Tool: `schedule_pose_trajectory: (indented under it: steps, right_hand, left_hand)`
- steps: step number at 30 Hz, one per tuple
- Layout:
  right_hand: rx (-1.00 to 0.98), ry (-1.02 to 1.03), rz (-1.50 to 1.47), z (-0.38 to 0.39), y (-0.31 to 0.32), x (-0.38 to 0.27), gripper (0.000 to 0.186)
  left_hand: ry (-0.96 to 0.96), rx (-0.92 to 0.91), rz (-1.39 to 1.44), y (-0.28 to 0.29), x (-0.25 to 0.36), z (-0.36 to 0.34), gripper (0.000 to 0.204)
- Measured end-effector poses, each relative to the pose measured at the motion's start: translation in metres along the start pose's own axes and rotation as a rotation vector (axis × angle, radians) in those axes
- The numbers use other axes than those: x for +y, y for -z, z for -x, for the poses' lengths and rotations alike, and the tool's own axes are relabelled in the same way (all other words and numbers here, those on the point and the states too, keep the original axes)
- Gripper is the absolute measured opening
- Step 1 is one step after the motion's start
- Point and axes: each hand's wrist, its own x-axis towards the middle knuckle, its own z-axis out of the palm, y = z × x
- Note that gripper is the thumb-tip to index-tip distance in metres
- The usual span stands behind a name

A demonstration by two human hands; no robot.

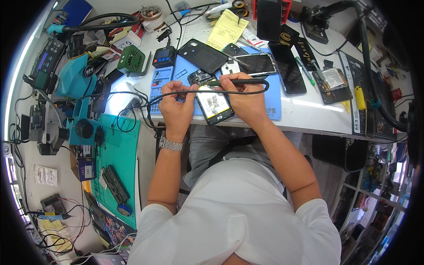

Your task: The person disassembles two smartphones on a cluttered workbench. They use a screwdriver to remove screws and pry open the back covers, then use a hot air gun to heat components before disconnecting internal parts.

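Observation:
An opened phone [214,104] with its white battery exposed lies tilted on the blue work mat [274,104], between my hands. My right hand [245,99] grips a black corded soldering iron [247,81] by its handle, the tip end toward the phone's upper part. Its cable loops back leftward across both hands. My left hand [176,105] is closed in a pinch at the phone's upper left; what its fingertips hold is too small to make out. Just beyond lie a bare circuit-board part [201,77] and a black phone back cover [202,56].
Beyond the hands are an opened phone frame [256,64], a dark phone [288,68], a green pen [305,70] and yellow paper [227,28]. A small control box [164,56] and a green fan [132,61] stand left. A microscope [77,84] and cables crowd the left side.

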Motion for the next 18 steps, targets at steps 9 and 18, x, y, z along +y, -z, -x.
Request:
schedule_pose_trajectory:
  steps: [9, 18]
  right_hand:
    - [0.003, -0.002, 0.007, -0.0009, -0.0006, 0.0018, 0.015]
    - [0.003, -0.019, -0.011, -0.001, 0.0, 0.0047, 0.015]
  left_hand:
    - [0.002, 0.016, 0.018, -0.0018, -0.0026, 0.0002, 0.042]
    - [0.027, 0.027, 0.022, -0.0032, -0.0022, 0.0005, 0.043]
